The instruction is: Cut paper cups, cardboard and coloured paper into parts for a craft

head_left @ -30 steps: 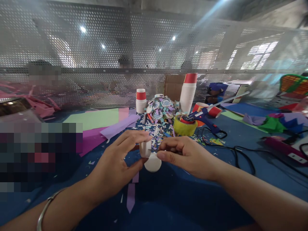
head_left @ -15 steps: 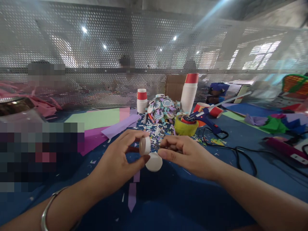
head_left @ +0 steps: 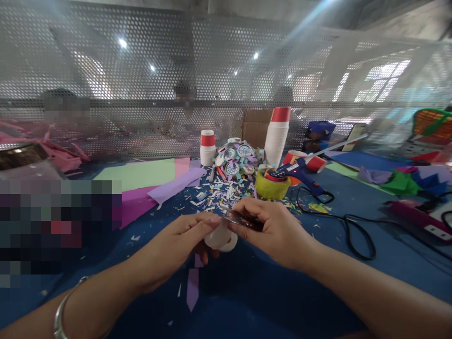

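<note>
My left hand is closed on a small white paper cup base, its thumb on top and fingertips curled beneath. In my right hand is a pair of metal scissors; the blades point left towards the rim of the cup base, and the handles are hidden in the fingers. A flat white paper disc lies on the blue table just behind the cup base, partly covered by it. Below my left hand lies a pointed purple paper strip.
Paper scraps litter the table ahead. Behind them stand a pile of decorated discs, a short cup stack and a tall cup stack. A blue glue gun rests by yellow tape; its black cable runs right.
My left hand has turned over, tipping the cup base flatter and lower, over the disc. The scissors have come up into clearer view beside its rim.
</note>
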